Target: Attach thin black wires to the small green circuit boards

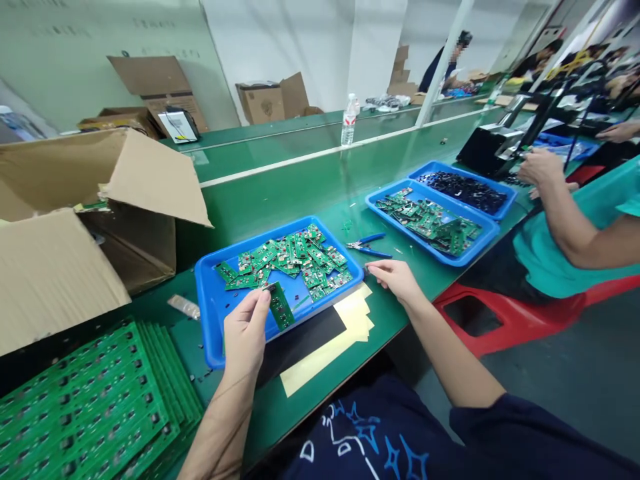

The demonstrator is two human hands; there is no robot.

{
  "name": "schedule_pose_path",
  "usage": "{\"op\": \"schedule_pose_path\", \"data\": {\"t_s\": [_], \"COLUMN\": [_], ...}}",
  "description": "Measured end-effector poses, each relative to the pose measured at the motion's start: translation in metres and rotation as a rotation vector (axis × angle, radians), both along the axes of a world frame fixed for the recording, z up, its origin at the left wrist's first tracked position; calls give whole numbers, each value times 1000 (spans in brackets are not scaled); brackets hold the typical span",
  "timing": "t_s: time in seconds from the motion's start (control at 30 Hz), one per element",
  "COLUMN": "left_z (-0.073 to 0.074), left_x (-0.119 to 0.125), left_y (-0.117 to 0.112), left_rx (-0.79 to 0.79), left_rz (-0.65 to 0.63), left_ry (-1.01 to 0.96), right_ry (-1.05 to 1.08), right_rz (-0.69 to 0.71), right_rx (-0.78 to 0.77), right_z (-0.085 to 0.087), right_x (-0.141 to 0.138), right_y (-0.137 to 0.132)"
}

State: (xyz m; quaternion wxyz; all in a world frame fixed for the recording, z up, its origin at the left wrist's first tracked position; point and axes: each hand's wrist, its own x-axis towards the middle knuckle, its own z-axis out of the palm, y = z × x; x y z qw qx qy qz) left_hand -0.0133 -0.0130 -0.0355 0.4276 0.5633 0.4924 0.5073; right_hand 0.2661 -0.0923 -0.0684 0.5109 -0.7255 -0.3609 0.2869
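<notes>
Green worktop is carrying a blue tray heaped with loose boards. Over the tray's near side, the left hand, the nearer of the two, is pinching a single board by its upper end between thumb and forefinger, its long axis slanting down and rightward from the fingertips toward the tray's near rim. Just beside the tray's right corner, the right hand is holding thumb and forefinger together on a dark piece, too small to identify.

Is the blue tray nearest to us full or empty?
Only partly full: the blue tray holds a loose pile of green circuit boards, while its bare bottom shows toward the left end.
</notes>
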Motion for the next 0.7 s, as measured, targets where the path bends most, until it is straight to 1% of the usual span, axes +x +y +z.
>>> {"op": "schedule_pose_path", "data": {"t_s": [0.1, 0.2, 0.33, 0.43, 0.6, 0.67, 0.7], "left_z": [2, 1, 1, 4, 18, 26, 30], "left_x": [0, 0, 1, 4, 9, 10, 11], "left_y": [1, 3, 2, -2, -15, -22, -26], "left_rx": [2, 3, 13, 20, 43, 57, 63], "left_rz": [-3, -19, -42, -70, -146, -190, -213], "left_ry": [-2, -24, -21, -7, 20, 25, 27], "right_ry": [-70, -187, -364, -460, -553, -563, -552], "right_rz": [34, 62, 91, 97, 46, 3, -13], "right_rx": [-25, -52, -129, -212, -318, -339, -313], "right_z": [1, 1, 1, 2, 8, 17, 23], "right_x": [-1, 1, 6, 7, 9, 7, 3], "right_y": [10, 16, 15, 13, 10, 7, 4]}}
